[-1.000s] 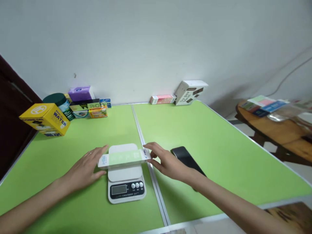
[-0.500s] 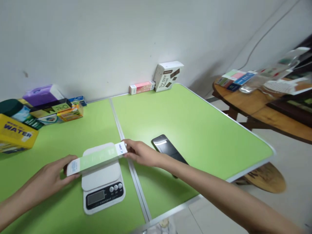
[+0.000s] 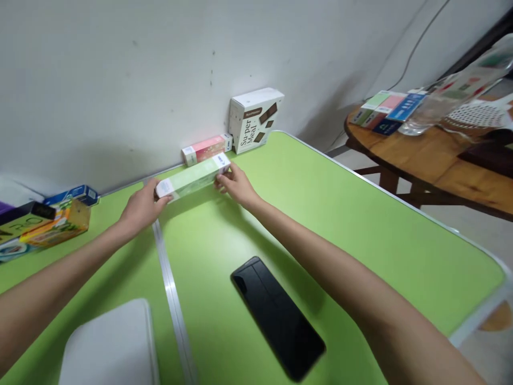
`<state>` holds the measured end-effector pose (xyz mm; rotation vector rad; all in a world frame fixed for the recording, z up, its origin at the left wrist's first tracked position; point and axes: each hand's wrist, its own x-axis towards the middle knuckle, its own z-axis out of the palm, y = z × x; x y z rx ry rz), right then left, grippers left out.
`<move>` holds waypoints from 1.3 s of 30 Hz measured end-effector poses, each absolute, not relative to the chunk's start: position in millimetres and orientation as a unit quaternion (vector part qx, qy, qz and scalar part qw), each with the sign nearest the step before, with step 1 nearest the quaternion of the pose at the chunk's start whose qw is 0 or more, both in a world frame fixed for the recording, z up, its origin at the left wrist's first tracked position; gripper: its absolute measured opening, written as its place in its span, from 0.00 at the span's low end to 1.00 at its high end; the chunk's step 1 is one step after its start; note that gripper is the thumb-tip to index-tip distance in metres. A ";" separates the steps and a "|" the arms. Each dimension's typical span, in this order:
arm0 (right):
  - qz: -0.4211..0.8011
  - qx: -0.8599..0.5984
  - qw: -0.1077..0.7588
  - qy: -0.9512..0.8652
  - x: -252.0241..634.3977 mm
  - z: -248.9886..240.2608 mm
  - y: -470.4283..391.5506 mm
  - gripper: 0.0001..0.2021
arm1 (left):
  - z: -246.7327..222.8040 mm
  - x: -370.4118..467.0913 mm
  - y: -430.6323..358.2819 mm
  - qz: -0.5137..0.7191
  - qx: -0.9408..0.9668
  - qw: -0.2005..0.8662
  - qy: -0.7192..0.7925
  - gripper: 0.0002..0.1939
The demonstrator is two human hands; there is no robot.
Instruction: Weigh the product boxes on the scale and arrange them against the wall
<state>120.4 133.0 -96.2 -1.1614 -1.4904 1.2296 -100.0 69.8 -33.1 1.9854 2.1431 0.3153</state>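
Observation:
A long green and white carton (image 3: 194, 177) is held level above the table by both hands. My left hand (image 3: 142, 204) grips its left end, fingers closed around it. At its right end my right hand (image 3: 236, 185) pinches the carton between thumb and fingers. Just behind it, a pink carton (image 3: 206, 149) of similar shape lies along the wall, touching or very near a white Su-per Meal box (image 3: 255, 120) that stands upright. The white kitchen scale (image 3: 112, 347) is at the bottom left, only its platform in view.
A black phone (image 3: 278, 318) lies on the green table (image 3: 360, 214) under my right forearm. Several boxes, including a yellow-orange one (image 3: 58, 222), stand at the left. To the right is a wooden table (image 3: 433, 160) holding small cartons (image 3: 390, 110) and a clear plastic bottle (image 3: 452, 101).
Both hands have carried the green carton from above the scale, away from me and to the right, toward the pink carton. The view has shifted, so the scale's display is out of frame.

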 end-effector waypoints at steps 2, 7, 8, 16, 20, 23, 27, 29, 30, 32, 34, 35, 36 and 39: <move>0.438 -0.475 0.472 -0.600 120.4 -98.1 168.8 0.28 | -35.4 -84.1 110.3 0.129 0.665 0.075 0.732 0.19; 0.336 -0.476 0.510 -0.633 119.6 -117.2 248.4 0.36 | -41.7 -66.1 185.4 0.197 0.664 0.008 0.721 0.19; 0.327 -0.476 0.508 -0.639 119.3 -124.2 259.4 0.36 | -44.8 -64.8 195.7 0.209 0.664 0.008 0.718 0.19; 0.266 -0.487 0.462 -0.691 117.0 -172.1 277.3 0.37 | -89.2 -50.2 235.3 0.369 0.585 0.079 0.718 0.18; 0.263 -0.486 0.438 -0.709 119.1 -179.0 277.7 0.40 | -107.6 -45.6 243.6 0.427 0.547 0.114 0.711 0.10; 0.256 -0.486 0.424 -0.720 119.9 -180.4 279.0 0.41 | -113.4 -46.7 248.8 0.442 0.530 0.114 0.715 0.11; 0.254 -0.493 0.423 -0.716 117.0 -175.2 275.1 0.41 | -109.7 -50.9 246.8 0.409 0.533 0.127 0.729 0.10; 0.263 -0.517 0.414 -0.702 114.5 -167.8 267.5 0.41 | -104.3 -52.3 235.7 0.389 0.534 0.142 0.737 0.10; 0.269 -0.530 0.407 -0.694 113.5 -163.1 261.2 0.41 | -101.3 -52.9 225.9 0.375 0.539 0.153 0.738 0.12; 0.284 -0.548 0.382 -0.688 111.6 -152.7 242.0 0.39 | -96.5 -54.8 196.6 0.343 0.563 0.181 0.729 0.14; 0.296 -0.549 0.350 -0.699 109.5 -141.7 213.2 0.35 | -94.3 -59.9 155.0 0.323 0.593 0.212 0.707 0.15; 0.303 -0.542 0.332 -0.710 107.8 -135.9 195.7 0.32 | -94.1 -64.5 131.0 0.317 0.606 0.228 0.693 0.14; 0.310 -0.532 0.317 -0.722 105.4 -129.8 176.8 0.28 | -94.0 -70.7 106.0 0.309 0.622 0.244 0.677 0.13; 0.351 -0.486 0.258 -0.757 91.7 -106.9 117.0 0.18 | -92.2 -99.1 33.5 0.263 0.728 0.243 0.584 0.13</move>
